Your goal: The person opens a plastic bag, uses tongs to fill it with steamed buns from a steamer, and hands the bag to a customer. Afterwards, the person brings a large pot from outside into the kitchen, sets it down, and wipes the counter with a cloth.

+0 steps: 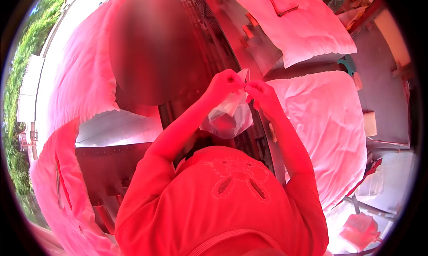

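Observation:
A translucent plastic bag (229,120) hangs in front of my chest, with something indistinct inside it. My left hand (225,83) is closed on the bag's gathered top. Close beside it, my right hand (263,98) pinches the same top edge between thumb and fingers, its other fingers curled. The two hands nearly touch at the fingertips. Below them the bag widens and hangs down. A red tint covers the view.
Cloth covers lie at the left (84,73), at the right (325,122) and at the top right, where a thin folded tool (281,13) rests. A blurred dark shape fills the upper middle. Another tied bag (360,230) is at the lower right.

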Available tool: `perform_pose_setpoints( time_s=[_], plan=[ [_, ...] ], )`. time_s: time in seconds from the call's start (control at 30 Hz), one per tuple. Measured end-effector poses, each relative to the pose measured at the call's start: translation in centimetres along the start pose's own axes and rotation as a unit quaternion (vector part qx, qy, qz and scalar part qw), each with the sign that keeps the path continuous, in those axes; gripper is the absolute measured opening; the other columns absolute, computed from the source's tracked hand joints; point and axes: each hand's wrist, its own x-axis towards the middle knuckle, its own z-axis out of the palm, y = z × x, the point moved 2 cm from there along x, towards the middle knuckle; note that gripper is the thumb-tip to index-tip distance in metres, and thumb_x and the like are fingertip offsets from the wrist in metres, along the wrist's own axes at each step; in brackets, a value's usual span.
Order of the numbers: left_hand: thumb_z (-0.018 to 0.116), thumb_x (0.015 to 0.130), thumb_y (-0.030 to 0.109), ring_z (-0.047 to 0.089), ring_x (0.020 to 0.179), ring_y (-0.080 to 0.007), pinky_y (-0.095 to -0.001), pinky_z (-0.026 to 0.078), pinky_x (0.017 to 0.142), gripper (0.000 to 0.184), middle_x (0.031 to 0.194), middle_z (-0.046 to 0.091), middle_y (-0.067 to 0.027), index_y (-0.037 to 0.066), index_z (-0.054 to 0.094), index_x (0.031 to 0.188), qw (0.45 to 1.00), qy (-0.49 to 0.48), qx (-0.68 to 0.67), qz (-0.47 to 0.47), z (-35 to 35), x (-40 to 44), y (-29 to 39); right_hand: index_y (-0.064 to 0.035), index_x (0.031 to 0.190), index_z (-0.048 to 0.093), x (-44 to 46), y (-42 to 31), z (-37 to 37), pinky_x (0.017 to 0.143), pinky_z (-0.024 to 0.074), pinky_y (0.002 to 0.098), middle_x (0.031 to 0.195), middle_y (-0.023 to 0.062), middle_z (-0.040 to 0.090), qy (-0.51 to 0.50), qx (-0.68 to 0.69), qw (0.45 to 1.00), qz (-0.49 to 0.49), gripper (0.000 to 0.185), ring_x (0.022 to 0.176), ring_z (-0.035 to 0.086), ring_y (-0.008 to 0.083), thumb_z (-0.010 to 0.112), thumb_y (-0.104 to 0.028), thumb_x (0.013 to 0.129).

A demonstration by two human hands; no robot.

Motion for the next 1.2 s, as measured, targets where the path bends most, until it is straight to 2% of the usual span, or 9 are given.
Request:
perform_pose_setpoints(
  time_s=[0.07, 0.17, 0.37, 0.47, 0.57, 0.67, 0.87, 1.07, 1.2],
  plan=[
    [0.059, 0.08, 0.003, 0.057, 0.064, -0.0141, -0.0255, 0.046, 0.06, 0.008, 0.073, 0.058, -0.0072, 0.001, 0.051, 0.08, 0.992, 0.023, 0.098, 0.07, 0.7, -0.1, -1.3, -0.0012, 0.089, 0.057, 1.8, 2.1, 0.4, 0.048, 0.0362, 0.0199, 0.076, 0.0032, 0.057, -0.035, 0.112, 0.993, 0.016, 0.016, 0.06, 0.051, 0.0071, 0.058, -0.017, 0.086],
    [0.06, 0.08, 0.003, 0.057, 0.065, -0.0139, -0.0256, 0.046, 0.06, 0.009, 0.074, 0.058, -0.007, 0.001, 0.051, 0.08, 0.983, 0.049, 0.176, 0.024, 0.8, -1.4, -0.3, -0.004, 0.085, 0.057, 2.4, 3.7, 0.5, 0.061, 0.0427, 0.0212, 0.078, 0.0021, 0.058, -0.052, 0.208, 0.977, 0.012, 0.01, 0.072, 0.055, 0.0094, 0.057, -0.014, 0.086],
    [0.06, 0.079, 0.002, 0.057, 0.073, -0.0128, -0.0247, 0.046, 0.063, 0.009, 0.077, 0.056, -0.0053, 0.002, 0.051, 0.08, 0.972, 0.112, -0.205, -0.012, -0.1, -2.0, -2.2, -0.0024, 0.089, 0.057, 3.4, 6.8, 1.3, 0.079, 0.0455, 0.0306, 0.087, 0.0083, 0.059, -0.066, 0.394, 0.917, 0.003, 0.009, 0.084, 0.057, 0.0192, 0.051, -0.01, 0.089],
    [0.065, 0.076, 0.005, 0.057, 0.067, -0.0139, -0.0251, 0.046, 0.06, 0.015, 0.074, 0.056, -0.0056, 0.002, 0.05, 0.074, 0.976, 0.178, -0.112, 0.051, -1.1, -2.5, -2.0, -0.0012, 0.09, 0.057, 3.0, 5.5, 2.5, 0.08, 0.0458, 0.0306, 0.089, 0.0092, 0.06, -0.082, 0.402, 0.911, 0.039, 0.011, 0.086, 0.057, 0.0196, 0.051, -0.01, 0.089],
    [0.066, 0.077, 0.008, 0.057, 0.066, -0.0133, -0.025, 0.045, 0.059, 0.017, 0.074, 0.056, -0.0052, 0.003, 0.05, 0.073, 0.953, 0.191, 0.18, 0.152, -1.2, -2.9, -2.6, 0.001, 0.093, 0.057, 3.1, 4.9, 3.1, 0.08, 0.0468, 0.0299, 0.093, 0.0089, 0.06, -0.125, 0.349, 0.925, 0.081, 0.013, 0.088, 0.058, 0.0182, 0.051, -0.009, 0.089],
    [0.067, 0.076, 0.009, 0.056, 0.067, -0.0119, -0.0246, 0.044, 0.06, 0.017, 0.073, 0.056, -0.0051, 0.002, 0.051, 0.074, 0.957, 0.193, 0.194, 0.098, -1.1, -3.7, -2.0, 0.0034, 0.097, 0.058, 4.6, 6.2, 3.0, 0.08, 0.048, 0.0278, 0.096, 0.008, 0.059, -0.154, 0.276, 0.948, 0.03, 0.015, 0.088, 0.058, 0.0163, 0.053, -0.007, 0.087],
    [0.06, 0.078, 0.003, 0.057, 0.068, -0.012, -0.022, 0.045, 0.063, 0.009, 0.075, 0.059, -0.0063, 0.0, 0.052, 0.081, 0.975, 0.108, -0.184, -0.054, -1.5, -4.6, -0.6, 0.0031, 0.094, 0.06, 4.6, 5.3, 3.4, 0.079, 0.0479, 0.0266, 0.091, 0.0066, 0.06, -0.142, 0.299, 0.944, -0.009, 0.012, 0.085, 0.058, 0.0145, 0.054, -0.005, 0.086],
    [0.057, 0.082, 0.004, 0.058, 0.073, -0.0132, -0.0244, 0.047, 0.063, 0.005, 0.077, 0.06, -0.008, 0.0, 0.053, 0.081, 0.978, 0.197, 0.068, 0.028, -1.9, -4.0, -1.7, 0.0001, 0.094, 0.059, 5.7, 6.4, 3.0, 0.081, 0.0472, 0.0261, 0.093, 0.0057, 0.061, -0.161, 0.151, 0.973, -0.063, 0.011, 0.088, 0.059, 0.015, 0.053, -0.007, 0.088],
    [0.055, 0.084, 0.0, 0.062, 0.079, -0.018, -0.0283, 0.051, 0.07, 0.004, 0.083, 0.062, -0.0115, 0.0, 0.051, 0.085, 0.936, 0.268, -0.211, 0.09, -3.9, -3.7, -1.3, -0.0008, 0.097, 0.058, 5.7, 6.6, 3.0, 0.079, 0.0479, 0.027, 0.094, 0.0073, 0.061, -0.111, 0.283, 0.953, 0.002, 0.013, 0.087, 0.059, 0.0166, 0.052, -0.009, 0.089]
  ],
)
